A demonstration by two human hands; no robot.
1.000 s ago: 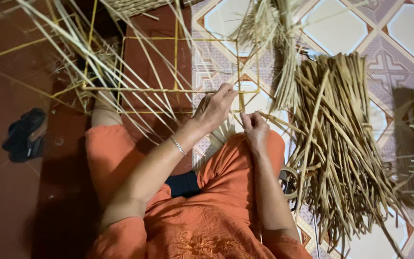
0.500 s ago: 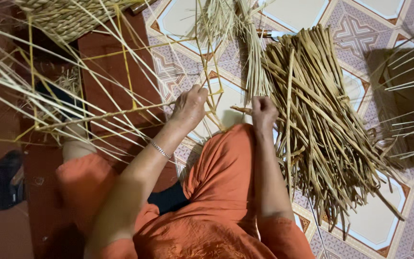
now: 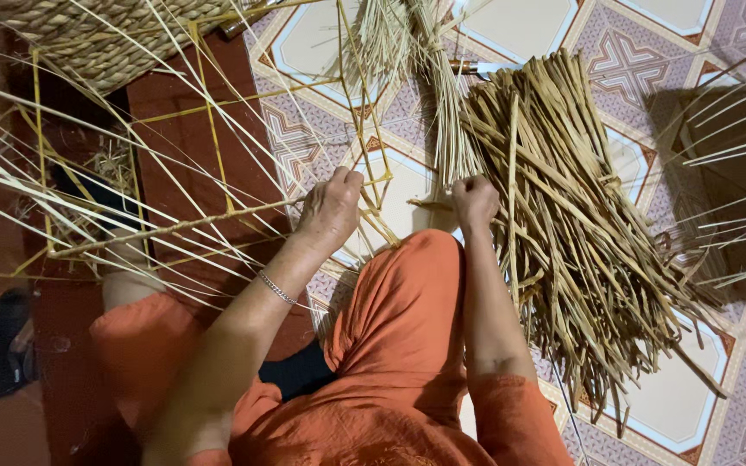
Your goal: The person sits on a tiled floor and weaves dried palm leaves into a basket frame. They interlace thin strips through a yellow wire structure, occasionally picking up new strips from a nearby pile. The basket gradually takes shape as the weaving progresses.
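The step in hand looked like weaving at the frame: the left hand was clenched round the twisted straw rope where it met the yellow wire frame, while the right hand was closed on a short strand beside the bundle of dried straw on the tiled floor. The rope lay just above the person's orange-clad knee, its long axis nearly level, running from the lower left up to the left hand and pointing toward the right hand. The next move (as I judged it) called for feeding a fresh strand into the rope's end while keeping the twist tight.
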